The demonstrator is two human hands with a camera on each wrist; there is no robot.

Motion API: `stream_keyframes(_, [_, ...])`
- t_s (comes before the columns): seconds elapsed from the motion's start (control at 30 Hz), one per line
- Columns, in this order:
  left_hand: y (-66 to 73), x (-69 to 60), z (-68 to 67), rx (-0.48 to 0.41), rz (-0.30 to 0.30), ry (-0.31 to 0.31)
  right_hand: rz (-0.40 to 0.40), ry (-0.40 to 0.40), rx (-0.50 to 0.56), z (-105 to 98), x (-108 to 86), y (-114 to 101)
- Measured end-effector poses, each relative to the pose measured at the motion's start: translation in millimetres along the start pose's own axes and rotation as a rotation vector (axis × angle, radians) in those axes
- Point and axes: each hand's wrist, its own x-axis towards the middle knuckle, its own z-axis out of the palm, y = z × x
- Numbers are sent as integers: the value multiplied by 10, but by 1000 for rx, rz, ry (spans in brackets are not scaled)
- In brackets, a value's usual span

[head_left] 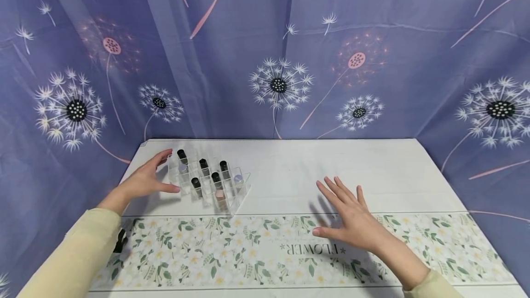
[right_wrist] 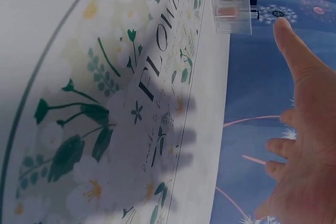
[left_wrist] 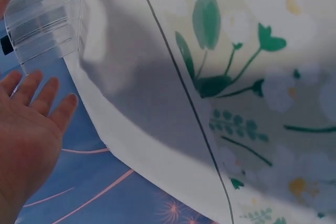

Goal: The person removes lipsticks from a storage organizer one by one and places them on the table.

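A clear plastic cosmetics organizer [head_left: 233, 201] with many small compartments stands at the left of the table. Several small bottles or tubes stand in it: black-capped ones [head_left: 216, 177], a pinkish one [head_left: 221, 195] and pale lilac-topped ones [head_left: 238, 178]. My left hand [head_left: 142, 179] is at the organizer's left side, thumb and fingers spread apart; whether it touches the plastic I cannot tell. In the left wrist view, the organizer [left_wrist: 44, 24] lies just beyond the fingertips. My right hand [head_left: 356, 222] hovers over the floral strip, fingers spread, holding nothing, well away from the organizer.
A white table cover [head_left: 285, 178] with a floral strip [head_left: 198, 252] marked FLOWER lies beneath. Partly hidden by the left sleeve is a black object [head_left: 120, 242] at the table's left edge. Blue dandelion-print curtains [head_left: 232, 82] enclose the back and sides.
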Motion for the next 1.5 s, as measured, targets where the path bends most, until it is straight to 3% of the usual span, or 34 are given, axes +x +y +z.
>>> stream_keyframes(0.47, [-142,-9,-1,-75,-21,-26,5,-4,-25,24,-27,-7])
stream_keyframes(0.97, [-200,-6,89,-284,-40,30,-5,-12,-23,33,0,-35])
stream_keyframes(1.23, [-207,-3,112,-271,-66,52,6,-25,-7,38,22,-31])
stream_keyframes(1.5, [-125,-25,191,-256,-111,91,-5,-28,21,54,91,-23])
